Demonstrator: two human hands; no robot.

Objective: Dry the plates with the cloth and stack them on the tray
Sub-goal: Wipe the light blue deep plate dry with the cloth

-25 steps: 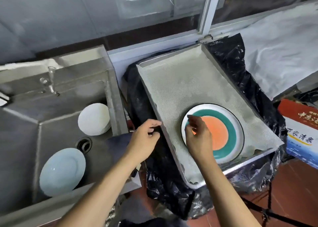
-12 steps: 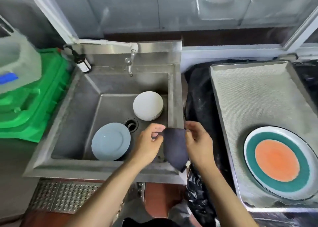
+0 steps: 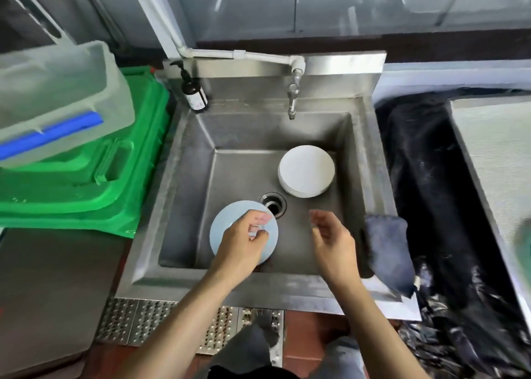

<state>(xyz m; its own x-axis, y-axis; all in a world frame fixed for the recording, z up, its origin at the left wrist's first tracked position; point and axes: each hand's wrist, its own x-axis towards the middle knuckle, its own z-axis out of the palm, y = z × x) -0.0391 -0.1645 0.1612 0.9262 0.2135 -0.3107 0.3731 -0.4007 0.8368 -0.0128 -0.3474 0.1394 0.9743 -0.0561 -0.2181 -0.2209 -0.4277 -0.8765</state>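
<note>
In the steel sink (image 3: 365,160) lies a light blue plate (image 3: 230,223), just left of the drain. My left hand (image 3: 244,240) is on it, fingers curled around its right rim. Empty and with its fingers spread, my right hand (image 3: 330,240) hovers over the sink floor to the right of the drain. The dark blue cloth (image 3: 388,252) hangs over the sink's right rim, apart from both hands. A stack of white plates (image 3: 306,170) rests at the back right of the sink. The grey-lined tray (image 3: 494,154) is at the right edge, where only a blurred green sliver of a plate (image 3: 523,240) shows.
A tap (image 3: 291,100) juts over the sink's back and a dark pump bottle (image 3: 195,94) stands at its back left corner. Green crates (image 3: 86,177) with a clear tub (image 3: 57,91) fill the left. Black plastic sheeting (image 3: 425,177) lies between sink and tray.
My view swung left from the tray to the sink. Both hands let go of the cloth, now draped on the sink rim. My left hand came down onto the blue plate.
</note>
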